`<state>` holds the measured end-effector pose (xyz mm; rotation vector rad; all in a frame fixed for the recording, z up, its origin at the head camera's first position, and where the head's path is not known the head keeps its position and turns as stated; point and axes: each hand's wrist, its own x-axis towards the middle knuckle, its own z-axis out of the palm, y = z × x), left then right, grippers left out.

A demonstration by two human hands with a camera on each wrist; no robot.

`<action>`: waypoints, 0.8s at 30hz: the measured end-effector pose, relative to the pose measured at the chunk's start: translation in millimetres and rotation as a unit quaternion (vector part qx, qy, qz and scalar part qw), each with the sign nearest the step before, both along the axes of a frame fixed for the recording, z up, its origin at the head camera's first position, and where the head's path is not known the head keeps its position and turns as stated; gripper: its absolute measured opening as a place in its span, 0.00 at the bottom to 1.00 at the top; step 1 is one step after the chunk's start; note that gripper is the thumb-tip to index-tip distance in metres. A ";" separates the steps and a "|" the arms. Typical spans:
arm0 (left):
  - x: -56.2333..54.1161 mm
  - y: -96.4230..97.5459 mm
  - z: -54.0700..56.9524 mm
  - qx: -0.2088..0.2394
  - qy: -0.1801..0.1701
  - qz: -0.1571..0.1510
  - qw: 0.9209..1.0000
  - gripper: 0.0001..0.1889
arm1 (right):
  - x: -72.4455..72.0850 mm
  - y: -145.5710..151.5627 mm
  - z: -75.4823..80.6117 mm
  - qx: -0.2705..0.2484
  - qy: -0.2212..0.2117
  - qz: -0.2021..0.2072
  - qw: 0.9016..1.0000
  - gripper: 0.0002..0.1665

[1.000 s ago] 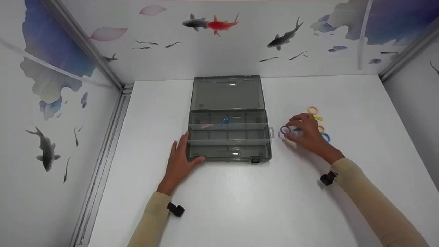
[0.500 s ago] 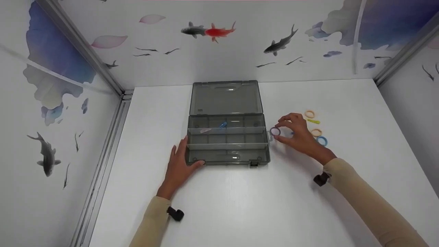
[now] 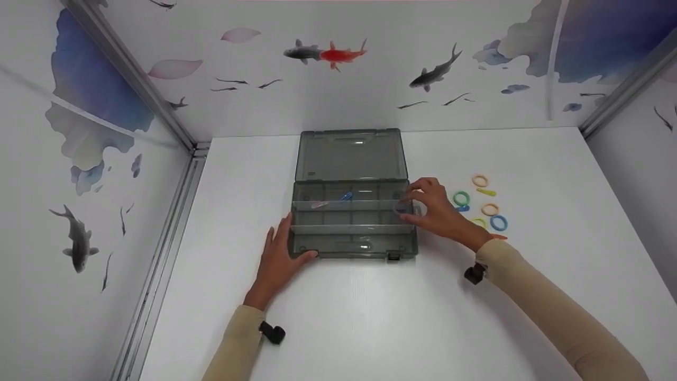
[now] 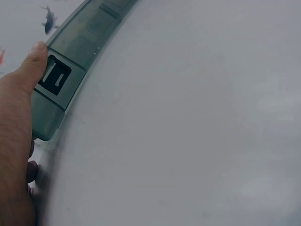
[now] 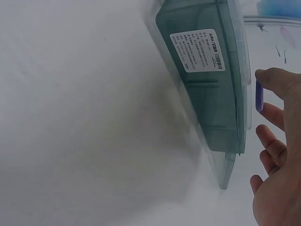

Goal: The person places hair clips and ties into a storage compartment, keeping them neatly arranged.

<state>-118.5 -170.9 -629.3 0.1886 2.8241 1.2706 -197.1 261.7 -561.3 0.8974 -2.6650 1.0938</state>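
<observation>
A grey see-through storage box (image 3: 328,244) lies with its lid (image 3: 351,153) folded back. My left hand (image 3: 275,259) holds its front left corner, fingers along the side and thumb on the front rim; the left wrist view shows that thumb beside the black latch (image 4: 55,75). Over the right end of the box, my right hand (image 3: 431,203) pinches a purple ring (image 5: 259,96) between thumb and index finger, the other fingers loosely bent. In the back row of the box lie a pink clip (image 3: 319,205) and a blue clip (image 3: 346,197).
Right of the box lie loose pieces: a green ring (image 3: 468,201), a blue clip (image 3: 461,208), a yellow clip (image 3: 486,192), a blue ring (image 3: 499,230) and several others. The right sleeve (image 3: 508,259) partly covers an orange-red piece (image 3: 498,237). Fish-printed walls (image 3: 370,106) enclose the table.
My right hand has carried the purple ring leftward from the loose pieces to over the box's right end, uncovering the green ring. My left hand keeps its place on the box.
</observation>
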 end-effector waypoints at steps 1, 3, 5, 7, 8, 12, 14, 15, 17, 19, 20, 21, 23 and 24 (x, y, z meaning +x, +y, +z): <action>0.6 0.2 0.0 0.001 -0.001 0.000 1.000 0.63 | -1.0 -2.4 -0.8 -0.001 0.001 0.006 1.000 0.17; 1.0 0.3 -0.2 0.001 0.000 0.000 1.000 0.63 | -2.9 -6.8 -2.0 0.001 0.001 0.015 1.000 0.17; 1.1 0.4 0.2 0.002 0.000 0.000 1.000 0.63 | -4.6 -10.7 -2.3 0.003 0.001 0.024 1.000 0.18; 0.6 0.7 0.3 0.002 0.001 -0.001 1.000 0.63 | -6.9 -14.4 -4.0 0.003 0.000 0.027 1.000 0.18; 0.2 0.9 0.6 0.001 0.002 -0.001 1.000 0.63 | -8.0 -16.0 -4.7 0.003 -0.001 0.030 1.000 0.18; -0.1 1.8 0.4 -0.001 0.003 -0.002 1.000 0.62 | -10.4 -21.9 -5.0 0.004 -0.011 0.038 0.999 0.18; -0.1 1.8 0.2 -0.001 0.002 -0.001 1.000 0.62 | -11.0 -25.4 -3.9 0.009 -0.019 0.042 0.999 0.18; 0.2 1.7 0.1 0.000 0.000 -0.001 1.000 0.62 | -11.4 -27.2 -3.3 0.012 -0.020 0.044 0.999 0.19; 0.3 1.7 0.3 0.003 0.000 0.001 1.000 0.62 | -12.3 -32.1 -1.4 0.017 -0.018 0.049 0.998 0.19; 0.2 1.5 0.3 0.001 0.002 0.002 1.000 0.62 | -13.3 -37.4 0.5 0.019 -0.012 0.056 0.998 0.18; 0.3 1.6 0.4 0.001 0.003 0.003 1.000 0.62 | -13.8 -40.2 1.2 0.022 -0.006 0.059 0.998 0.18; 0.3 1.7 0.4 0.001 0.004 0.003 1.000 0.62 | -14.2 -43.0 1.9 0.025 0.001 0.062 0.998 0.18; -0.1 1.7 0.2 -0.001 0.008 0.001 1.000 0.62 | -14.7 -49.0 3.5 0.033 0.009 0.068 0.997 0.17; -0.2 1.7 0.0 -0.002 0.010 0.000 1.000 0.62 | -14.7 -51.9 4.3 0.036 0.010 0.070 0.997 0.17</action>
